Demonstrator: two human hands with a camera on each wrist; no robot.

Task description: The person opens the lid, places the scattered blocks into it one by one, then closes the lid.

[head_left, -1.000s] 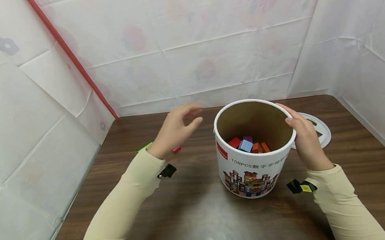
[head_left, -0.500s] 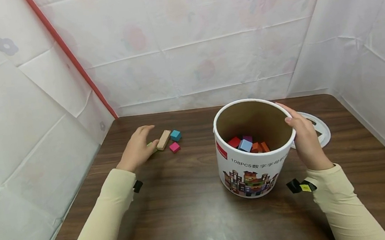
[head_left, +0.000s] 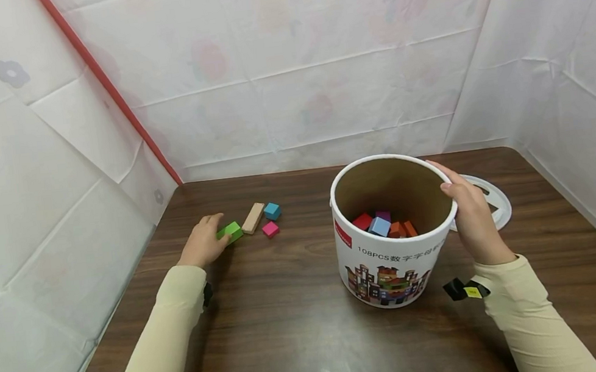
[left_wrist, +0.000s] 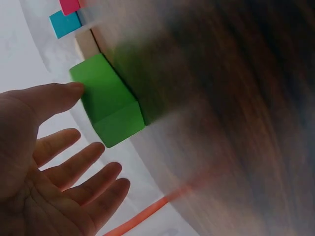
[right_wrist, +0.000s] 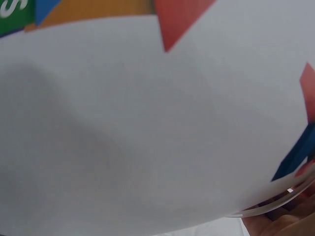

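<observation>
A white cardboard bucket (head_left: 395, 261) with printed buildings stands at mid-table and holds several coloured blocks (head_left: 382, 223). My right hand (head_left: 465, 203) grips its right rim and wall; that wall (right_wrist: 147, 123) fills the right wrist view. My left hand (head_left: 209, 233) lies on the table at the left, beside a green block (head_left: 232, 231). In the left wrist view the thumb (left_wrist: 61, 94) touches the green block (left_wrist: 106, 103), and the other fingers (left_wrist: 83, 172) are spread and hold nothing. A tan bar (head_left: 253, 217), a blue cube (head_left: 272, 211) and a pink cube (head_left: 270, 229) lie just right of it.
The bucket's round white lid (head_left: 493, 200) lies flat behind my right hand. White sheeted walls close in the brown table (head_left: 303, 332) on the left, back and right, with a red strip (head_left: 110, 87) at the left corner.
My left hand came down from near the bucket to the loose blocks at the left and now rests against the green block. The right hand and bucket have not moved.
</observation>
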